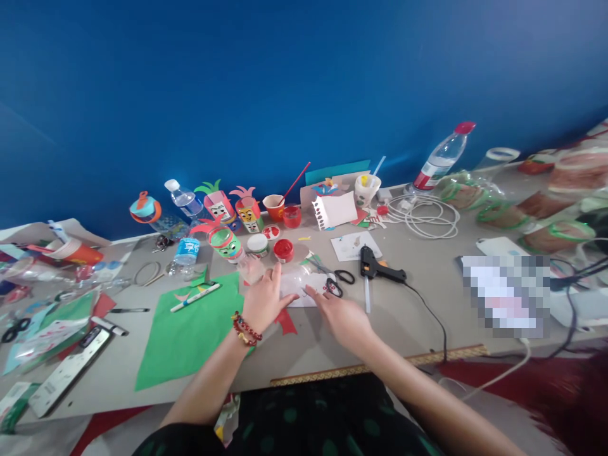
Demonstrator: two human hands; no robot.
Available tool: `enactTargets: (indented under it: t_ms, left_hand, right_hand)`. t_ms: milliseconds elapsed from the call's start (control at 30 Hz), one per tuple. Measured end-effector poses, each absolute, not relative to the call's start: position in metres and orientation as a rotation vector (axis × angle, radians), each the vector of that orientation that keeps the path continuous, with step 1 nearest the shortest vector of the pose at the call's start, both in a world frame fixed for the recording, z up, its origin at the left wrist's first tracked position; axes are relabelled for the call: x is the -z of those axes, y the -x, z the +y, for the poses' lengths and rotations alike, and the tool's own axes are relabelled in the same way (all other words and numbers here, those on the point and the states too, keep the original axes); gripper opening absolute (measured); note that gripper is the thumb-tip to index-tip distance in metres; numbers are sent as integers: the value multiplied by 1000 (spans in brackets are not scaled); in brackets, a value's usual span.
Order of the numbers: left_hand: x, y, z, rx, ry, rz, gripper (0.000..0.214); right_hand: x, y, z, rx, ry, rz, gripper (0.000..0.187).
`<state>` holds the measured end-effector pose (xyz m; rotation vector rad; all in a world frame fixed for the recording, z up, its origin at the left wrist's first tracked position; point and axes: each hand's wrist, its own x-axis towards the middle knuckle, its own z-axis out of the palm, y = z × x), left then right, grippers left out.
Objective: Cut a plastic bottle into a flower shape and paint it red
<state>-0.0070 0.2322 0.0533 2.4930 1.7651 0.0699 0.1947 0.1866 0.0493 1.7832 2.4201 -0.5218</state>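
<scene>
The left hand (266, 299) and right hand (342, 318) lie spread open on the tabletop (427, 304), fingertips flanking a clear plastic piece (297, 283), seemingly steadying it, though its outline is faint. Scissors (338, 283) lie just beside. A firmer hold calls for curled fingers.

I see a blue wall (304, 76), a green paper sheet (190, 332), a red paper scrap (287, 323), a black glue gun (375, 269), a white cable (422, 216) and a bracelet (246, 329) of red beads.

Deep blue wall (304, 76) behind a pale grey table (408, 329) — gold-patterned trim (380, 366) along its near edge.
</scene>
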Motion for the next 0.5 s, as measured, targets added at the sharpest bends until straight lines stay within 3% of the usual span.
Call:
enactTargets:
  t_ms: [133,300,500]
  left_hand:
    - [-53,-1,228,-64,-2606,1731,65]
    - [-40,-6,233,-55,-2581,1768,78]
    - [-35,-5,239,12,-2653,1768,66]
  right_hand:
    - [-63,-194,185,525,-1783,2375,62]
    - [-59,-190,188,433,-1817,2336,63]
    - [-48,-192,187,395,-1812,2350,68]
